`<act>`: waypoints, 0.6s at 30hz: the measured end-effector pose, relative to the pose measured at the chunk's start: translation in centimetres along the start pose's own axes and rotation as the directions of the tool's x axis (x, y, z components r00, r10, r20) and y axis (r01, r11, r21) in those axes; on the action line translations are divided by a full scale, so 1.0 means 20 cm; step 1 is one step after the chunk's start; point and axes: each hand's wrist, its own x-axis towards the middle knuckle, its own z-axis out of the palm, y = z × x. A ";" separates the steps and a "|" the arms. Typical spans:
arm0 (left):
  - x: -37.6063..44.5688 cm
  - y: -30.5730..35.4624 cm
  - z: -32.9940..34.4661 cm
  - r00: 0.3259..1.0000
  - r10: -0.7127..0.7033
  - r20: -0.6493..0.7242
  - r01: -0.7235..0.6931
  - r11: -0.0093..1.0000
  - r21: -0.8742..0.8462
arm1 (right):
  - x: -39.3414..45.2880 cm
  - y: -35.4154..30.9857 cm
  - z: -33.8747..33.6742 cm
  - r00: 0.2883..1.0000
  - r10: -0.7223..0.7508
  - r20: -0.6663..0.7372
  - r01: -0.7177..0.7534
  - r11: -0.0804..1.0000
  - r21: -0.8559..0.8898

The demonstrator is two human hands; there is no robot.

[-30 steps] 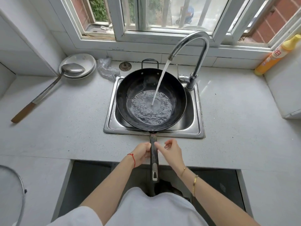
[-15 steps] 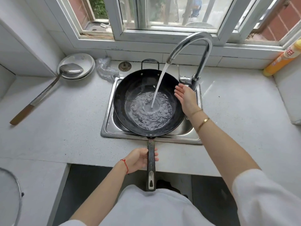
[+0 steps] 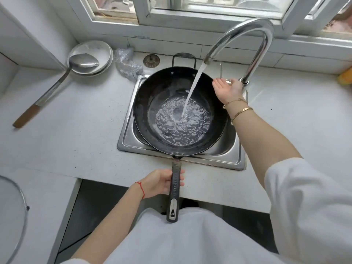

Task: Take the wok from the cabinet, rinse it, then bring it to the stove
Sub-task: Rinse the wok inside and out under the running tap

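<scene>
Black steel wok (image 3: 180, 109) sits across the sink (image 3: 231, 155), bowl under the running faucet (image 3: 253, 46), water pooling in the bottom. Left hand (image 3: 160, 183) is wrapped tight round the long handle (image 3: 175, 191), which overhangs the counter edge toward the person. Right hand (image 3: 227, 89) is at the faucet base, fingers loosely spread over the lever; can't tell if it actually grips it. Step looks like rinse, likely about to shut the water off. To do it well: keep the handle level so the pool doesn't slop, cut the flow, swirl, then tip away from the body into the basin. Pale speckled counter (image 3: 76, 130) looks dry. Ladle (image 3: 57, 88) resting in stacked plates (image 3: 99, 52) at back left, scrubber mesh (image 3: 126, 63) beside them, window above. Stove not clearly in view.
</scene>
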 end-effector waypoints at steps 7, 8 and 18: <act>-0.01 0.01 0.00 1.000 -0.010 0.029 0.010 1.000 0.003 | 0.03 0.02 0.04 1.000 0.015 -0.024 -0.008 0.967 0.256; -0.01 0.01 0.00 1.000 -0.010 0.029 0.010 1.000 0.006 | 0.03 0.02 0.05 0.999 0.013 -0.039 -0.002 0.962 0.274; -0.03 0.02 0.01 1.000 0.005 0.017 -0.006 0.999 0.049 | -0.01 0.03 0.06 0.999 0.034 -0.028 -0.015 0.859 0.512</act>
